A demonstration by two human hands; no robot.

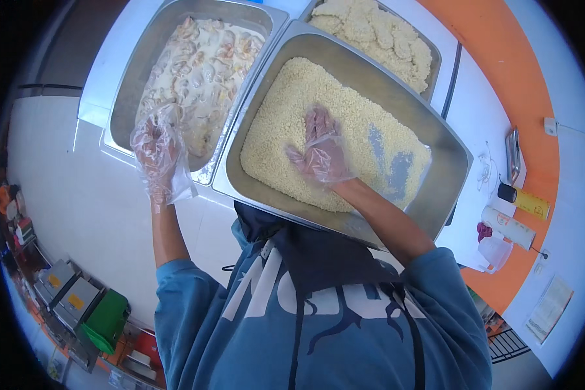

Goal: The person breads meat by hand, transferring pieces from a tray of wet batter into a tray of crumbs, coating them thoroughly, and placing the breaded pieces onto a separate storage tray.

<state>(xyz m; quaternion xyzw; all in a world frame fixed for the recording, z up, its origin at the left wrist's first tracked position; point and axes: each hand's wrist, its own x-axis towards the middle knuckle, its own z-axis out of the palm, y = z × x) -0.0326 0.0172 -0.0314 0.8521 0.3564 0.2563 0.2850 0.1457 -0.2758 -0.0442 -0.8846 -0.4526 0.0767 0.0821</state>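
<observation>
My left hand [157, 148], in a clear plastic glove, is at the near end of a steel pan [126, 107] of raw meat pieces in pale, milky liquid [202, 68]. Its fingers look curled, and I cannot tell whether anything is inside them. Beside that pan, a larger steel pan [438, 168] holds pale yellow breadcrumbs [282, 107]. My right hand [325, 151], gloved the same way, rests palm down on the crumbs with the thumb spread from the fingers. Bare metal shows through the crumbs right of it.
Behind the crumb pan, another metal pan [438, 63] holds crumb-coated pieces [375, 39]. On the white table at right are a yellow bottle with a black cap [531, 202], a white cylindrical container [507, 225] and a translucent plastic jug [496, 253]. A green bin [106, 319] stands at lower left.
</observation>
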